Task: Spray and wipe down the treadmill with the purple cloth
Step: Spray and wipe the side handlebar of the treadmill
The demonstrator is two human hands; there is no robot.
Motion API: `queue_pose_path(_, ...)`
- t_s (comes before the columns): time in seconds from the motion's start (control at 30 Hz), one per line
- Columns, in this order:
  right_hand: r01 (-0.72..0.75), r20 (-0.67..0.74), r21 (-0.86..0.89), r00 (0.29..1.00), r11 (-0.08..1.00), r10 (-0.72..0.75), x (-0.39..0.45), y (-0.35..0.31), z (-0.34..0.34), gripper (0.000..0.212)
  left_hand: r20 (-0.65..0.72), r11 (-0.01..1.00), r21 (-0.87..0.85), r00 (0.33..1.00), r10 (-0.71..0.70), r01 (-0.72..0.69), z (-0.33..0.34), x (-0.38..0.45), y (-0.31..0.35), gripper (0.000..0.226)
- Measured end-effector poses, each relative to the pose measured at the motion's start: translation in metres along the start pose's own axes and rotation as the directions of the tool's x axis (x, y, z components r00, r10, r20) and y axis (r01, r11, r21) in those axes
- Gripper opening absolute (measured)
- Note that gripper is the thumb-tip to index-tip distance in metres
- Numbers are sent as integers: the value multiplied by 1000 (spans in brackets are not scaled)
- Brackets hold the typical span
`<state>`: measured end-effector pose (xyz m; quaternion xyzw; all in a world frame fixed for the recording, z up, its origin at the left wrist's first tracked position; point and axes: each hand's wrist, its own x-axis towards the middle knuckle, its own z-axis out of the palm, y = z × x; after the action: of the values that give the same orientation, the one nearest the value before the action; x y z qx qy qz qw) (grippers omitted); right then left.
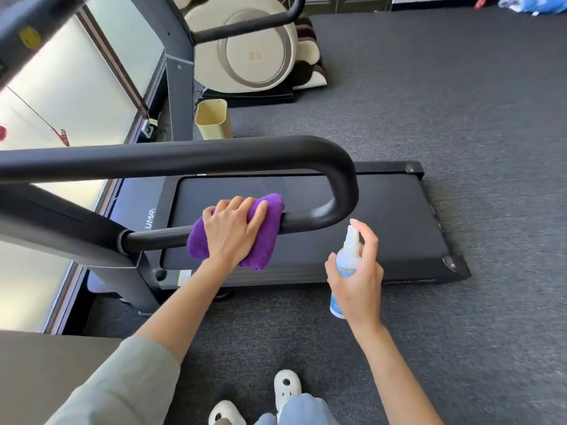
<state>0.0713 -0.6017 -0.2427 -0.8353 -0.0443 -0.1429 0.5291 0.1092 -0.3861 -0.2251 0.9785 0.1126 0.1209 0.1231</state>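
A black treadmill (383, 228) lies flat on the grey carpet, its looped black handrail (340, 179) arching over the belt. My left hand (231, 230) presses the folded purple cloth (267, 234) around the lower bar of the handrail, fingers curled over it. To the right, my right hand (357, 271) grips a small white spray bottle (348, 256) with a blue label. The index finger arches over the nozzle top. The bottle is upright, beside the handrail's bend and above the treadmill's near edge.
A cream bin (213, 119) stands behind the treadmill's upright post (179, 96). A beige massage chair (254, 47) sits further back. A frosted window wall (61, 96) runs along the left. My feet in white slippers (287, 389) stand on the carpet (475, 102).
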Motion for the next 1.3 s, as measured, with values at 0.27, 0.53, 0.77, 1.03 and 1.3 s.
queue_pose_path(0.27,-40,-13,29,999,999,40,4,-5,-2,61,-36,989,27,988,148,-147,11,-2,21,58)
queue_pose_path(0.53,-51,-61,41,997,998,53,3,-7,-14,64,-101,754,-656,984,-146,45,-7,3,74,47)
queue_pose_path(0.77,-64,-73,21,995,998,66,1,-5,-14,70,66,485,-860,976,-207,161,-9,14,123,30)
queue_pose_path(1.03,-63,-118,-22,991,998,60,1,3,-16,73,-61,780,-624,991,-116,52,21,8,123,25)
queue_pose_path(1.3,-62,-99,-21,993,998,59,3,-3,-10,68,42,975,-18,974,221,-220,10,11,76,63)
